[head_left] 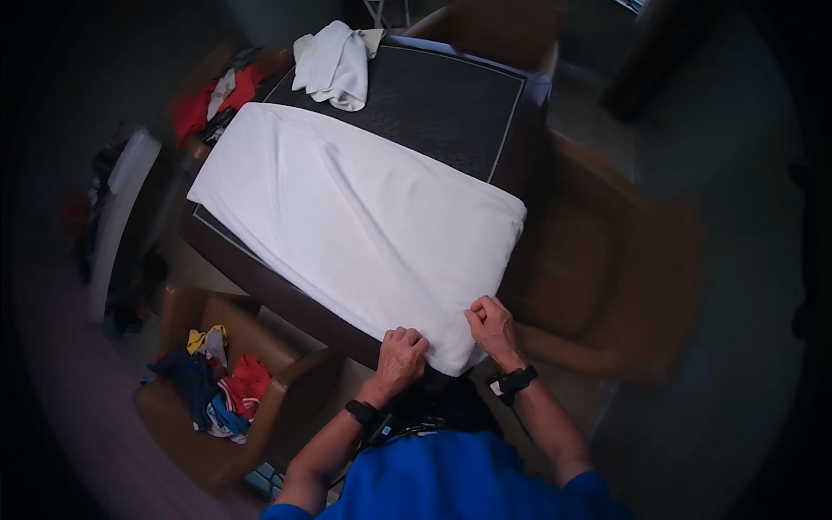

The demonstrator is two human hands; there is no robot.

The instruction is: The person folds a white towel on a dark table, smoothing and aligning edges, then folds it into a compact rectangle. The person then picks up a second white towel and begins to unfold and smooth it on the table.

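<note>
A large white towel (347, 208), folded into a long rectangle, lies slantwise across the dark table (433, 95). A long ridge and a few creases run along its upper layer. At its near end, my left hand (401, 357) is closed on the edge, fingers curled over the cloth. To the right, my right hand (490, 328) pinches the towel near its right-hand corner. Between the two hands, the near corner of the cloth hangs slightly past the table's edge. The fingertips of both hands are partly hidden.
A crumpled white cloth (336, 68) sits at the table's far left corner. Brown armchairs stand around the table; the near-left armchair (217, 468) holds a pile of coloured clothes (247, 381). More red and grey clothes (217, 104) lie at the far left. Another brown chair (624, 269) stands close on the right.
</note>
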